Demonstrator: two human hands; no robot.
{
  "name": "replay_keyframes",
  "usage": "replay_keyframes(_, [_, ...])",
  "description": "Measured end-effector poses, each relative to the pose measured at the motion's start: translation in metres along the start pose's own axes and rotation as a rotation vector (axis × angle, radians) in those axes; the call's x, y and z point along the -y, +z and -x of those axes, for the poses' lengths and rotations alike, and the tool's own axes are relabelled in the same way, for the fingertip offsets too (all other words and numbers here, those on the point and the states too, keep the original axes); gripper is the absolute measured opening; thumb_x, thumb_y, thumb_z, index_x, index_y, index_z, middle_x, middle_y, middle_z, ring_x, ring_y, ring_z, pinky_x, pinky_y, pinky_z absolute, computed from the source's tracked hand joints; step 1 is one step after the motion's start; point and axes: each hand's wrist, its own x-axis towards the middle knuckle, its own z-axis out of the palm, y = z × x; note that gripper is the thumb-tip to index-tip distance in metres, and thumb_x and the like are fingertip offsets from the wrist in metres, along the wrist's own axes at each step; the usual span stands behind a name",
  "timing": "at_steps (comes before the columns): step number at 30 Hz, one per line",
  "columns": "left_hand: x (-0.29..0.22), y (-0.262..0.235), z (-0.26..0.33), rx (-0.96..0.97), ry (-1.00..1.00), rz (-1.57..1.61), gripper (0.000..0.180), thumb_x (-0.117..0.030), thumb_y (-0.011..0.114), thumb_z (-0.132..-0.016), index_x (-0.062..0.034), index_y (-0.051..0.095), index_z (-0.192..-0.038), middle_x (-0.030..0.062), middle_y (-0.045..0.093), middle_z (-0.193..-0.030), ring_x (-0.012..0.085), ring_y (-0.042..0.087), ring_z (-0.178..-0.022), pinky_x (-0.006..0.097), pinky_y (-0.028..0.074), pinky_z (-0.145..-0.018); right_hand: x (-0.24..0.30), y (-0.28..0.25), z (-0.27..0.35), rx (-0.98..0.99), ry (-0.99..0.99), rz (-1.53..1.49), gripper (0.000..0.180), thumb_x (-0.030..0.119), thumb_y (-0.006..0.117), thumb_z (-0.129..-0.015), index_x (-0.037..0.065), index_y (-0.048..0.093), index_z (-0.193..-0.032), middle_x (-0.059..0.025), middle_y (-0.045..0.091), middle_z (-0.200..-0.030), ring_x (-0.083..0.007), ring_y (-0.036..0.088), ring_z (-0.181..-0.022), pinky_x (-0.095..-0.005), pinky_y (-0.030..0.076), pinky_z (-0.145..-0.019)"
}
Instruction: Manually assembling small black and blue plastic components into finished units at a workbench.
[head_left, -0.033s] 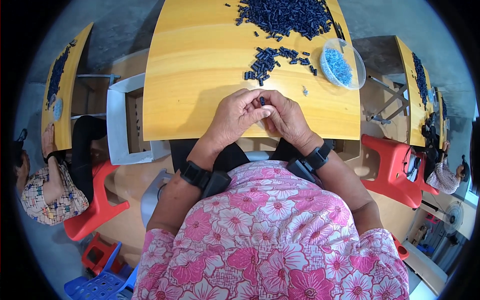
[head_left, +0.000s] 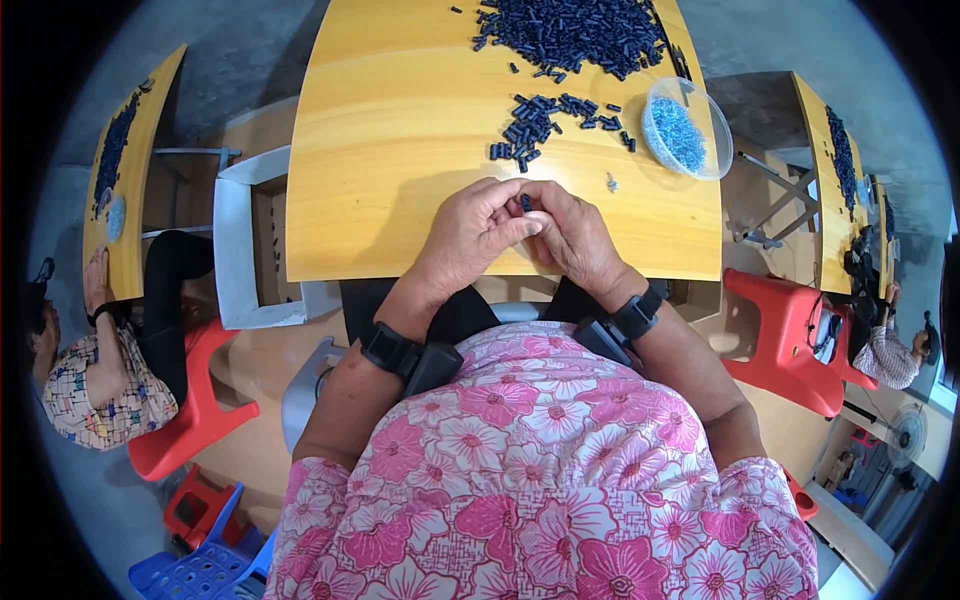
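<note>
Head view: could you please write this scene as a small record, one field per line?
Left hand: fingertips at a dark part, grip partly hidden
Right hand: fingertips at the same part, grip partly hidden
Surface: yellow table
Beyond hands: small pile of dark parts; large pile farther off
Table's right: clear bowl with blue pieces
Left of table: white box, red stool

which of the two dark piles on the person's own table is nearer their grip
The smaller, looser pile, left of the clear bowl. The other pile is larger, denser and farther off, at the picture's top edge.
</note>
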Motion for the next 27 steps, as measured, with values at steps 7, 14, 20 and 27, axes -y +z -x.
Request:
replay_keyframes(7, [-0.001, -0.002, 0.001, 0.018, 0.005, -0.08, 0.042, -0.027, 0.069, -0.09, 0.0013, 0.062, -0.12, 0.0036, 0.052, -0.082, 0.012, 0.051, -0.074, 0.026, 0.045, -0.07, 0.001, 0.003, -0.002, -0.013, -0.072, 0.086, 0.023, 0.015, 0.054, -0.097, 0.003, 0.056, -0.116, -0.017, 0.064, -0.096, -0.0327, 0.064, -0.088, -0.037, 0.05, -0.078])
replay_keyframes(14, [0.004, -0.001, 0.003, -0.01, 0.007, -0.042, 0.039, -0.027, 0.067, -0.091, 0.0009, 0.063, -0.119, 0.0047, 0.053, -0.08, 0.0133, 0.052, -0.074, 0.027, 0.045, -0.069, -0.002, 0.005, -0.006, 0.01, -0.084, 0.094, 0.021, 0.014, 0.055, -0.096, 0.002, 0.055, -0.113, -0.0188, 0.064, -0.095, -0.0355, 0.063, -0.088, -0.0389, 0.05, -0.078])
replay_keyframes(20, [0.005, 0.005, -0.004, -0.004, 0.034, -0.11, 0.033, -0.019, 0.064, -0.092, 0.0023, 0.063, -0.117, 0.0059, 0.057, -0.081, 0.0134, 0.056, -0.076, 0.027, 0.047, -0.071, 0.002, -0.001, -0.006, -0.015, -0.019, 0.077, 0.019, 0.013, 0.055, -0.095, 0.002, 0.054, -0.111, -0.0202, 0.063, -0.093, -0.0383, 0.063, -0.086, -0.0416, 0.05, -0.075])
replay_keyframes(27, [0.019, 0.01, 0.002, -0.12, 0.038, 0.09, 0.035, -0.015, 0.069, -0.088, -0.0002, 0.065, -0.119, 0.0043, 0.061, -0.083, 0.0108, 0.057, -0.076, 0.026, 0.048, -0.07, 0.005, -0.006, -0.003, -0.117, -0.194, 0.108, 0.02, 0.015, 0.058, -0.095, 0.004, 0.053, -0.111, -0.019, 0.063, -0.086, -0.038, 0.064, -0.079, -0.0414, 0.05, -0.068])
